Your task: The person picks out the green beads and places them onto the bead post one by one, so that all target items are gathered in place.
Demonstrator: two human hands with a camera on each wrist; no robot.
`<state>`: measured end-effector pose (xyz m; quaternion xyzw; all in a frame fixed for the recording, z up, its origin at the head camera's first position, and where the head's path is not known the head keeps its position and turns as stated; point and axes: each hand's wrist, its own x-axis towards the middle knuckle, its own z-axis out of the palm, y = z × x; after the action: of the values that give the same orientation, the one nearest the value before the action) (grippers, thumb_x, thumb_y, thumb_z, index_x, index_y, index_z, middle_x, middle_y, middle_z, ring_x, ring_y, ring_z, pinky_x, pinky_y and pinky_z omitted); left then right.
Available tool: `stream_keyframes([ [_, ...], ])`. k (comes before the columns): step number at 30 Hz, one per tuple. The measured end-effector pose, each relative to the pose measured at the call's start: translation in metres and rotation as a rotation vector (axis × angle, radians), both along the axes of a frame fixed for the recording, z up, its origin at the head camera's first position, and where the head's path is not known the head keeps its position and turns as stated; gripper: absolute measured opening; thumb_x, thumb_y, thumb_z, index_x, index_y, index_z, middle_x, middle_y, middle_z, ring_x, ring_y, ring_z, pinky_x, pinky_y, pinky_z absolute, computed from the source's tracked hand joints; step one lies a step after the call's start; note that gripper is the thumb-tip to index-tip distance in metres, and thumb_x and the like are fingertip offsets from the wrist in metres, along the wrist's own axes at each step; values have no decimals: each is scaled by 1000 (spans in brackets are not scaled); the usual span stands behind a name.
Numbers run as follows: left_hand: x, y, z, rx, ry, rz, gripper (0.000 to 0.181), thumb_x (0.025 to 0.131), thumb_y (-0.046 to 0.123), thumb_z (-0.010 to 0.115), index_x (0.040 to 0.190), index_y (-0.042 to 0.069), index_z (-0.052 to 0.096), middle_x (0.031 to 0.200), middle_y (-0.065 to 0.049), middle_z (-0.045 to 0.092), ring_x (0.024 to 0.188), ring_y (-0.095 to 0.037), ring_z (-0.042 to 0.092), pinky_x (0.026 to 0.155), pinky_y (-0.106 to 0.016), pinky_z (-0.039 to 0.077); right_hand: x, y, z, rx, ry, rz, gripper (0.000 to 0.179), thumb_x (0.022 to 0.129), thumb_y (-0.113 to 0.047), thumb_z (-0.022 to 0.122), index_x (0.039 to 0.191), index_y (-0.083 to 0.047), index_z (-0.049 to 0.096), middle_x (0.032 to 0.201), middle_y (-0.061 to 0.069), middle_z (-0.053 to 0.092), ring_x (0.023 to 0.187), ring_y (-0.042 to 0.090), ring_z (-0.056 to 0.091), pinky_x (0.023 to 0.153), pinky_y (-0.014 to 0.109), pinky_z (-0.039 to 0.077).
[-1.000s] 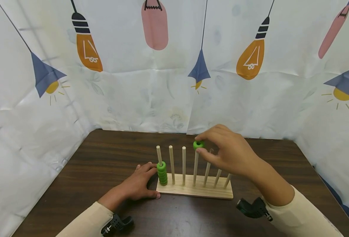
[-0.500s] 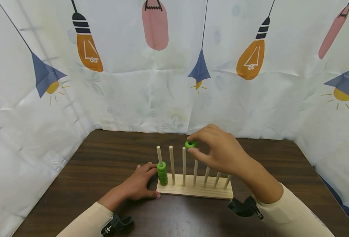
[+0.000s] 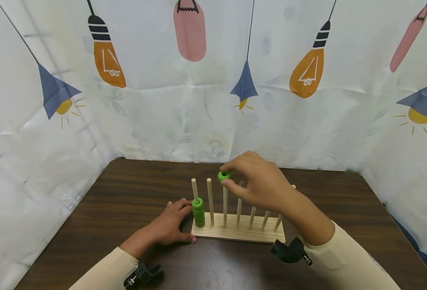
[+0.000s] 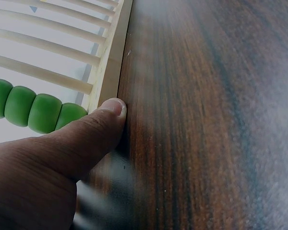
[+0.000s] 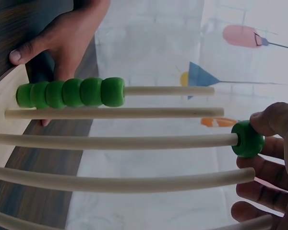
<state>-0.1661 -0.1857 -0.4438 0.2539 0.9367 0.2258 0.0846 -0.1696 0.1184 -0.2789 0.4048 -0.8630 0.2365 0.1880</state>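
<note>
A wooden peg rack [image 3: 237, 231] with a row of upright pegs stands on the table. Several green beads [image 3: 198, 212] are stacked on its leftmost peg. My left hand [image 3: 170, 225] holds the rack's left end, thumb at the front edge and fingers reaching behind the stacked beads. The left wrist view shows that thumb [image 4: 98, 127] against the base's edge. My right hand [image 3: 260, 181] pinches one green bead [image 5: 248, 139] between thumb and fingers, at the tip of the third peg [image 5: 134, 142] from the left. Whether the peg has entered its hole is unclear.
The dark wooden table [image 3: 126, 193] extends around the rack. Pale cloth [image 3: 162, 121] printed with lamps and bulbs hangs behind it and at both sides. Bare pegs [image 3: 210, 201] rise on both sides of the third one.
My right hand has carried the bead leftward, from the top of the fourth peg to the top of the third. My left hand and the rack have kept their places.
</note>
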Motion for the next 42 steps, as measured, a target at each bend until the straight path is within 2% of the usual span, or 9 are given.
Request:
stream_keyframes([
  [12, 1, 0, 1, 1, -18, 8, 91, 78, 55, 86, 149, 9, 51, 154, -14, 41, 148, -42, 29, 117, -69, 15, -1, -16, 2, 9, -48, -7, 23, 95, -31, 75, 116, -20, 74, 111, -11, 69, 110, 8, 59, 75, 34, 56],
  [20, 3, 1, 2, 47, 4, -12, 90, 78, 55, 86, 146, 7, 53, 152, -17, 43, 146, -47, 30, 113, -73, 17, -3, -27, 2, -7, -31, 11, 21, 95, -29, 75, 115, -20, 75, 110, -11, 70, 109, 8, 60, 74, 32, 55],
  [28, 2, -1, 0, 54, -1, -16, 91, 78, 56, 85, 147, 8, 52, 153, -19, 41, 147, -47, 28, 114, -73, 15, -3, -40, 4, 14, -70, 8, 23, 96, -32, 74, 117, -22, 74, 111, -12, 69, 112, 8, 59, 78, 33, 55],
  [29, 0, -3, -5, 66, 13, -25, 90, 79, 56, 84, 147, 8, 52, 152, -19, 41, 147, -46, 28, 114, -73, 14, -3, -42, 4, 17, -74, 9, 24, 96, -32, 74, 118, -22, 74, 112, -12, 69, 113, 7, 59, 79, 33, 55],
  [35, -1, -7, -13, 132, 28, -42, 92, 78, 64, 82, 148, 12, 52, 152, -20, 40, 146, -49, 28, 112, -76, 13, -3, -50, 4, 12, -61, 28, 24, 96, -31, 74, 118, -22, 74, 111, -12, 69, 113, 7, 59, 79, 32, 54],
  [38, -2, -8, -15, 135, 32, -49, 91, 79, 65, 80, 148, 13, 51, 153, -19, 40, 146, -50, 27, 111, -77, 14, -4, -53, 3, 9, -61, 34, 24, 96, -31, 74, 118, -22, 74, 111, -12, 69, 112, 7, 59, 77, 31, 54],
  [42, -1, -5, -10, 100, 26, -41, 89, 79, 59, 83, 147, 10, 52, 152, -20, 41, 146, -50, 28, 112, -76, 15, -5, -57, 3, 20, -78, 34, 23, 97, -32, 73, 118, -22, 74, 112, -12, 69, 112, 7, 59, 76, 31, 54],
])
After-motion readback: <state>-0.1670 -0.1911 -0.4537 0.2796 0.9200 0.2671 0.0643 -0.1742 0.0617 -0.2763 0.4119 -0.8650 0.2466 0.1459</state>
